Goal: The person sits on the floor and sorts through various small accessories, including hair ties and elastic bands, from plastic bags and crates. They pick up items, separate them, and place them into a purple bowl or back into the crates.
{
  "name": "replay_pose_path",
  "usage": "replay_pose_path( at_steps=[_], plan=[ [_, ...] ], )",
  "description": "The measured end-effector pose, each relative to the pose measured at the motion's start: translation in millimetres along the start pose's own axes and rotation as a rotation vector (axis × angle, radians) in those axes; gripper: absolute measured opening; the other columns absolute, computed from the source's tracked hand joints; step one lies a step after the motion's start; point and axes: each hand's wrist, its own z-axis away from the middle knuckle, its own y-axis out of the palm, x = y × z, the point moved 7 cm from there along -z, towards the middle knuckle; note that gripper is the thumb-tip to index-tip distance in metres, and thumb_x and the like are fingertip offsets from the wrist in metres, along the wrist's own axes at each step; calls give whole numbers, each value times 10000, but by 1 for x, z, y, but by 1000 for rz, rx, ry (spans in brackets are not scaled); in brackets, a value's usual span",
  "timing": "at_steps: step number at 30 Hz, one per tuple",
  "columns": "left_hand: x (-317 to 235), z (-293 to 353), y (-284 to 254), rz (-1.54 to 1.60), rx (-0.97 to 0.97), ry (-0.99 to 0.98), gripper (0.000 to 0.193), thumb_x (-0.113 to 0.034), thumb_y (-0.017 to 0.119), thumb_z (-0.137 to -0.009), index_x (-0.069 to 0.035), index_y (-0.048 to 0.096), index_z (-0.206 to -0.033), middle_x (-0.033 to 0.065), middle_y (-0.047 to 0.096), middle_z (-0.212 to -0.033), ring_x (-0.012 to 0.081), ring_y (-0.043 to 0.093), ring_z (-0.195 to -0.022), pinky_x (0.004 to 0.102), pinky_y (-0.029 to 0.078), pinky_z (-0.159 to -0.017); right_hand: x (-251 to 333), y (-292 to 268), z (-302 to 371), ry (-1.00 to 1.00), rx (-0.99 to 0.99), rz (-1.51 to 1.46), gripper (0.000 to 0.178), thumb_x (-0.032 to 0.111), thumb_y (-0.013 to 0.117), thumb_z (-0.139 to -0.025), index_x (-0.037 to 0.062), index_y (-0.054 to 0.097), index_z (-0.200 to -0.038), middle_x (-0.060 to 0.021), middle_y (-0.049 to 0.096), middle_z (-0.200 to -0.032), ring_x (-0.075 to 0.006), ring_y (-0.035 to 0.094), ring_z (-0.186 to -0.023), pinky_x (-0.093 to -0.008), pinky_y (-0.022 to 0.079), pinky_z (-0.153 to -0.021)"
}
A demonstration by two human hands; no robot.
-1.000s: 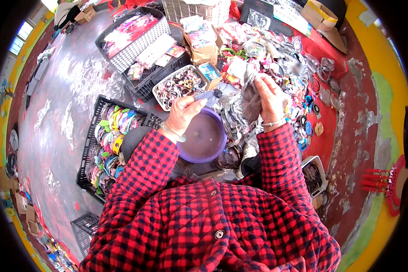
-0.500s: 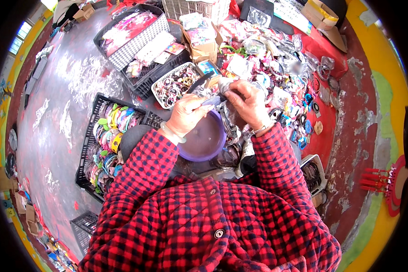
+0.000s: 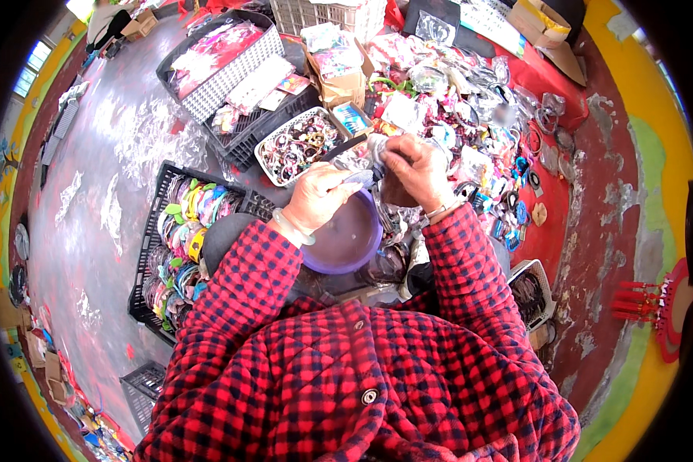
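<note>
Both my hands are raised in front of me over a purple basin (image 3: pixel 368 258). My left hand (image 3: pixel 316 196) is closed on a dark band with a finely patterned grey part (image 3: pixel 359 177), which looks like a headband. A dark strip of it sticks up past my fingers toward the right. My right hand (image 3: pixel 418 173) is closed, its thumb and fingers pinched at the band's right end. A crumpled whitish-grey wad (image 3: pixel 377 145), cloth or plastic, shows at these fingers. The exact grip of the right fingertips is hidden.
Beyond my hands stands a white basket of hair ties (image 3: pixel 296 146). A black crate of colourful headbands (image 3: pixel 150 281) is at left, partly behind a dark rounded thing (image 3: pixel 227 240). Bagged accessories (image 3: pixel 439 100) lie heaped at far right. A cardboard box (image 3: pixel 339 88) stands behind.
The dark strip has tilted lower, and the band's patterned part has shifted slightly. Both hands remain close together in nearly the same place.
</note>
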Motion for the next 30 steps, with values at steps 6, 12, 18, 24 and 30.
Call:
replay_pose_path(
  at_steps=[6,12,18,24,30],
  plan=[
    [7,3,0,7,-11,-55,30,-40,643,-748,-14,636,-761,39,556,-568,186,520,-548,306,412,-562,-20,-3,0,127,-104,136,80,63,631,-766,18,613,-831,-86,567,-751,-194,569,-704,-284,462,-665],
    [13,2,-1,4,3,-83,26,-30,641,-751,-11,630,-737,45,545,-565,174,518,-548,298,415,-555,-5,6,2,67,6,-44,105,82,623,-792,11,610,-867,-83,595,-776,-178,580,-714,-290,461,-669],
    [12,4,-1,28,5,-97,51,-49,625,-784,-7,647,-764,37,537,-595,138,514,-561,271,404,-532,1,6,1,32,27,11,133,99,617,-783,9,605,-880,-113,598,-806,-214,600,-760,-302,467,-694],
    [24,7,0,170,-19,-203,90,-61,608,-826,5,647,-779,8,542,-626,72,499,-575,208,392,-530,-9,5,3,102,-9,-53,137,106,619,-786,6,609,-878,-110,607,-805,-211,603,-739,-300,470,-686],
    [35,10,-7,437,-106,-398,122,-91,591,-850,22,637,-853,-21,526,-626,65,493,-591,217,405,-559,-56,-12,4,371,-172,-69,122,110,633,-776,16,633,-855,-75,608,-758,-176,583,-706,-296,463,-668]
  ],
)
